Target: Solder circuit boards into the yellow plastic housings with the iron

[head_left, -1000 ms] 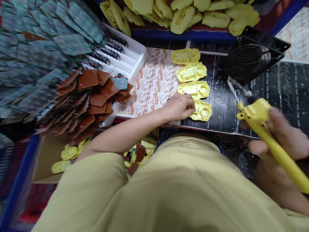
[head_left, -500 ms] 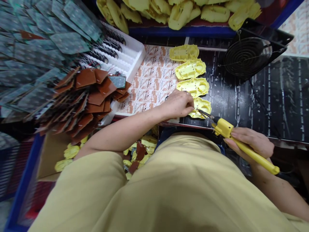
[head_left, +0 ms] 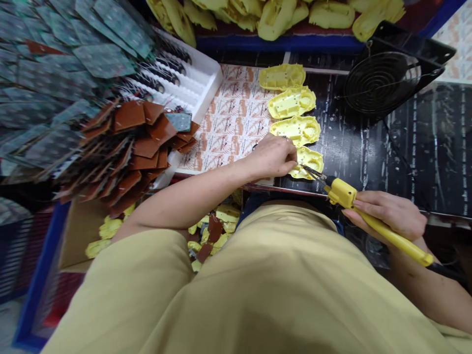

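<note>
My right hand (head_left: 393, 214) is wrapped round the handle of a yellow soldering iron (head_left: 342, 193), whose thin metal tip points left. That tip reaches into the nearest yellow plastic shell (head_left: 309, 160) at the bench edge. Over the left part of this shell, my left hand (head_left: 275, 156) is closed in a pinch; its fingertips meet close to the iron's tip, and what they hold is hidden. Behind it lie more open shells in a column, one (head_left: 297, 129) partly behind my left hand, then another (head_left: 292, 102), and the farthest (head_left: 282, 76).
Brown circuit boards (head_left: 142, 147) and green ones (head_left: 103, 64) are heaped at the left, beside a white foam tray (head_left: 210, 73) with black parts. A black fan (head_left: 383, 81) stands back right. Yellow shells fill a blue-edged bin (head_left: 273, 43) at the back. Below left is a cardboard box (head_left: 75, 236).
The view has shifted slightly. My right hand and the soldering iron sit a little farther right, the iron's tip still at the nearest shell. My left hand keeps its pinch there.
</note>
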{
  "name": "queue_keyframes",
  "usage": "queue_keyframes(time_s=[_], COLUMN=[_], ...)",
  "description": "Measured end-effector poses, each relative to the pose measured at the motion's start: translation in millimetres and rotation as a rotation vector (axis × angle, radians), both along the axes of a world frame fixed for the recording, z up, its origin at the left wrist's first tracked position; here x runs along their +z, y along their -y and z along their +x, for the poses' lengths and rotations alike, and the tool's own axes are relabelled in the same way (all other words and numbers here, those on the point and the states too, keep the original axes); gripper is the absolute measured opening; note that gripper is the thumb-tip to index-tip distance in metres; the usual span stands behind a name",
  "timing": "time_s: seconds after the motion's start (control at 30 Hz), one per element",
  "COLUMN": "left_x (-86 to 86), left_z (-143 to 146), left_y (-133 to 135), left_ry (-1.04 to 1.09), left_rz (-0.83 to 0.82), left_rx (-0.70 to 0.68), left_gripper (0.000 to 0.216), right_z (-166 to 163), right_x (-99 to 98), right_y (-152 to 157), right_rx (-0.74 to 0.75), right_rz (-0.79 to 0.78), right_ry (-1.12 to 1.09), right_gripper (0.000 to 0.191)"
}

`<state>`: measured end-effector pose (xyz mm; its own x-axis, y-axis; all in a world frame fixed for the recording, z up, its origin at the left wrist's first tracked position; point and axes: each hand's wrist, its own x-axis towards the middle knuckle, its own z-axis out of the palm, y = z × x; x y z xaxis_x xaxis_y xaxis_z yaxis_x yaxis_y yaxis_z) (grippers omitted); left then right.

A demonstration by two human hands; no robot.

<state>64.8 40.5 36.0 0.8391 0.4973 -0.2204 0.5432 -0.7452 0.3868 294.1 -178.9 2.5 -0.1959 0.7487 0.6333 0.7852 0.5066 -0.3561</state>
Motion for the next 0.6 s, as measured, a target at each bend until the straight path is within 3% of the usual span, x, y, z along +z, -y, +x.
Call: queue_keyframes(time_s=[0.27,0.43,0.53,0.6], left_x=[-5.7,-7.1,-5.0,-3.4], left_z=[-2.6,-3.1,-2.5,-1.6], left_y=[-2.1,-2.4,-1.6,-1.0], left_ry=[0.045,0.059,0.043,0.023], left_rz=[0.017,0.011,0.014,0.013], left_rx=[-0.003,0.001,0.004,0.009], left_gripper=[0.018,0.018,0.019,0.020], right_z=[0.4,3.8,2.5,0.7], right_x=[1.4,-4.1,-4.9,-5.8], right_y=[-3.9,1.9,5.1,9.0], right_rx=[0.029,-0.090,-0.101,-0.187], right_rz=[0.006,0.043,0.080,0.074], right_ry=[-0.025,-0.113,-0.098,-0.101], right_gripper=[0.023,0.007,0.010,0.022])
